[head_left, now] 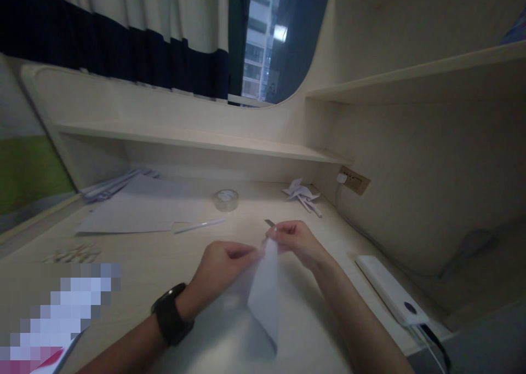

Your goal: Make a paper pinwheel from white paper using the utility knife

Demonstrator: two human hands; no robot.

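Observation:
A folded piece of white paper point(265, 297) hangs over the desk, narrow at its top and wider toward its lower corner. My left hand point(226, 262), with a dark watch on the wrist, pinches its upper left edge; those fingertips are slightly blurred. At the top corner, my right hand point(298, 240) has thumb and fingers closed on the same paper. Just beyond the right fingertips shows a small dark flat strip point(269, 222); whether it is held or lies on the desk, I cannot tell. Farther back are a clear tape roll point(226, 200) and a thin white stick point(200, 226).
White paper sheets point(139, 204) lie at the back left beside long folded strips point(110, 189). Small pale sticks point(74, 253) are piled at left. Paper pinwheels point(302, 192) sit back right. A long white device point(390, 289) with cables lies right, below a wall socket point(355, 180).

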